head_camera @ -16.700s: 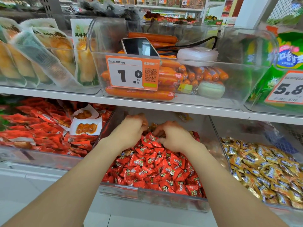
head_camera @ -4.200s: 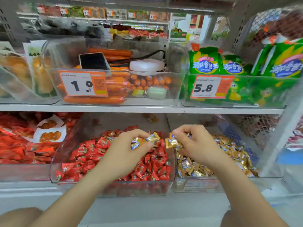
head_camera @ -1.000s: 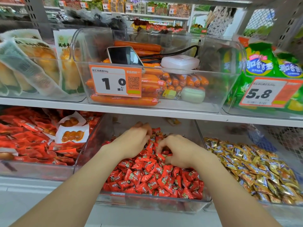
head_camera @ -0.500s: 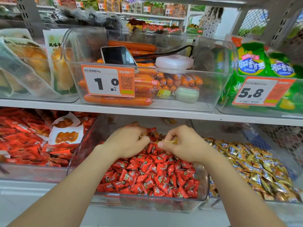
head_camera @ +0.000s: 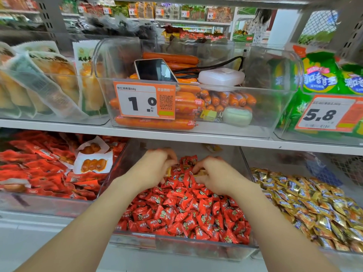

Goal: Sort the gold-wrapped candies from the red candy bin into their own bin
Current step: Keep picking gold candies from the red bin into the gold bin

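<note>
Again a gold-wrapped candy (head_camera: 201, 172) sits pinched in the right hand's (head_camera: 218, 174) grip, and another glints in the left hand's (head_camera: 155, 167) curled grip. Both hands have dipped back onto the red candy bin's (head_camera: 176, 246) rear heap, so strays likely remain before the next drop onto the gold pile (head_camera: 314, 203) alongside.

Two hands work here, the left hand (head_camera: 155, 169) and the right hand (head_camera: 218, 175), with two gold-wrapped candies (head_camera: 200, 172), one in the fingers of each. Six clear bins (head_camera: 275, 107) stand three to a shelf on two shelves (head_camera: 59, 125), among them one red candy bin (head_camera: 176, 246) and one gold candy bin (head_camera: 275, 160), each heap too many to count. There are two large price tags (head_camera: 145, 101), one phone (head_camera: 155, 70), one white case (head_camera: 221, 76), one pale green case (head_camera: 237, 116) and two white-backed snack packets (head_camera: 92, 163).
</note>
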Available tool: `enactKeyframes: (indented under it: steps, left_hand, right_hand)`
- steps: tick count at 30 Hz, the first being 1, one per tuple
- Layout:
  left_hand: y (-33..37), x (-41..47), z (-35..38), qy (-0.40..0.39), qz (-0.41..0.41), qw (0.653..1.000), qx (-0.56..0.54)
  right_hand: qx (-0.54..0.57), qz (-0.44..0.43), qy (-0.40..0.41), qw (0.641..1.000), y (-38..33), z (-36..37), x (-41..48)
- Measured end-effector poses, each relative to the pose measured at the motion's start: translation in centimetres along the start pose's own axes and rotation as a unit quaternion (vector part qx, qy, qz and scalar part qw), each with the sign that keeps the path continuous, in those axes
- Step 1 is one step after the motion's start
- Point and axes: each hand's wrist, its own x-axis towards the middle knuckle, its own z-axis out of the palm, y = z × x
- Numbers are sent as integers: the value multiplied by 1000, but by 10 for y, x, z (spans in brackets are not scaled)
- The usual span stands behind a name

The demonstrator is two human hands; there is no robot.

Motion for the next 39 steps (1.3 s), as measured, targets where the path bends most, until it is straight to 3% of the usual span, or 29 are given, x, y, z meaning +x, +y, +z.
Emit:
enactKeyframes:
  steps: [5,10,13,16,25,31,35,39]
  left_hand:
    - [-5,5,6,-35,4,999,27]
    - [4,8,13,-26,-3,993,111]
    - [7,10,17,-75,-5,983,169]
    - [11,14,17,-119,16,979,166]
    - [11,19,28,-125,31,970,204]
    - [6,19,14,-32,-27,994,97]
    - [-8,19,10,31,-37,992,116]
    - [-21,20,15,38,-3,993,109]
  right_hand:
    - [35,-7,-19,999,-3,-1,2]
    - [82,26,53,995,-3,-17,-7]
    - [30,50,96,994,-1,-20,-10]
    - [5,43,84,996,4,-15,-14]
    - [-105,70,22,992,0,5,0]
    - [-33,101,23,994,-3,8,18]
    - [75,102,24,992,-8,-9,13]
    - [90,109,-14,990,-12,-26,-5]
